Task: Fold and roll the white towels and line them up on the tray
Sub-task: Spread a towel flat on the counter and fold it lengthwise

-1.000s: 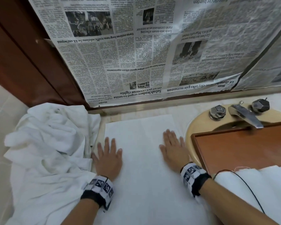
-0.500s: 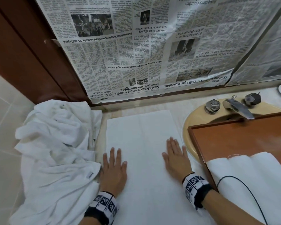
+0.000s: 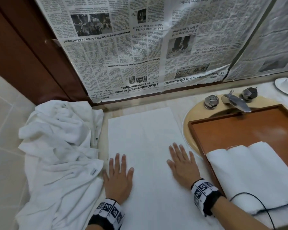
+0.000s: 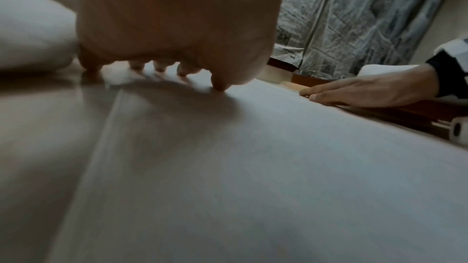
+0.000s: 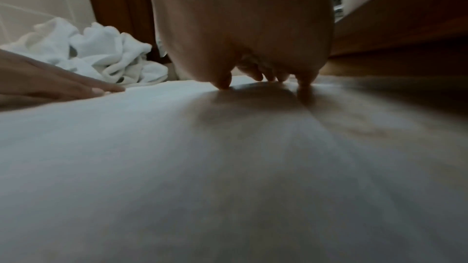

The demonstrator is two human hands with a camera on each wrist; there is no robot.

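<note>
Head view: left hand (image 3: 118, 180) and right hand (image 3: 183, 165), fingers straight, press flat white folded towel (image 3: 145, 138) at frame centre, beside brown wooden tray (image 3: 239, 128).

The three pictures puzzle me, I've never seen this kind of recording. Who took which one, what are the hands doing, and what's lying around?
No machine: a person wears cameras on the head and on each wrist. The head view looks down at a bathroom counter. The left hand and right hand press flat on a spread white towel, holding nothing. The wrist views look along each palm at that towel. Crumpled towels lie left; rolled towels sit on the wooden tray over the sink.
</note>
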